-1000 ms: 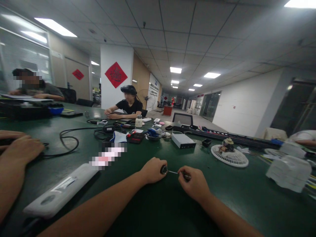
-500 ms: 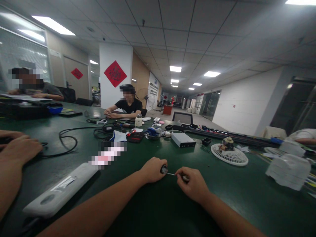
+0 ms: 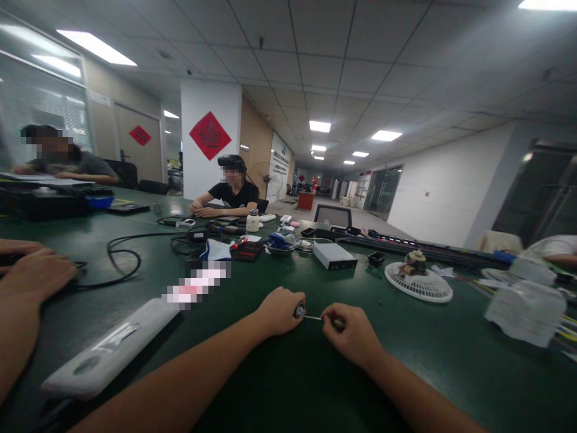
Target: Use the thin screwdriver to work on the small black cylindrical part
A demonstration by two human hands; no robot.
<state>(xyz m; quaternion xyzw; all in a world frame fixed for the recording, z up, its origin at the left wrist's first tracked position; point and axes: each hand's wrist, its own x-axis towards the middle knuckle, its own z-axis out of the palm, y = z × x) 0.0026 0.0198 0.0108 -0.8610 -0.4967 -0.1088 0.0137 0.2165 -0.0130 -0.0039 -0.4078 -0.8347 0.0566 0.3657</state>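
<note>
Near the middle of the green table, my left hand (image 3: 280,311) is closed around a small round part (image 3: 299,310) with a dark rim and a metallic face turned to the right. My right hand (image 3: 349,331) grips a screwdriver (image 3: 313,317) between bent fingers. Its thin metal shaft points left and reaches the face of the round part. Most of the handle is hidden by my fingers. Whether the tip sits in a screw is too small to tell.
A white power strip (image 3: 112,349) lies left of my arm. Another person's hand (image 3: 42,273) rests at the far left, by a black cable (image 3: 135,240). Beyond my hands stand a silver box (image 3: 333,255) and a white fan grille (image 3: 418,282). A person (image 3: 232,186) sits opposite.
My right hand has shifted very slightly, with its fingers turned a little around the screwdriver. My left hand holds the round part in the same place.
</note>
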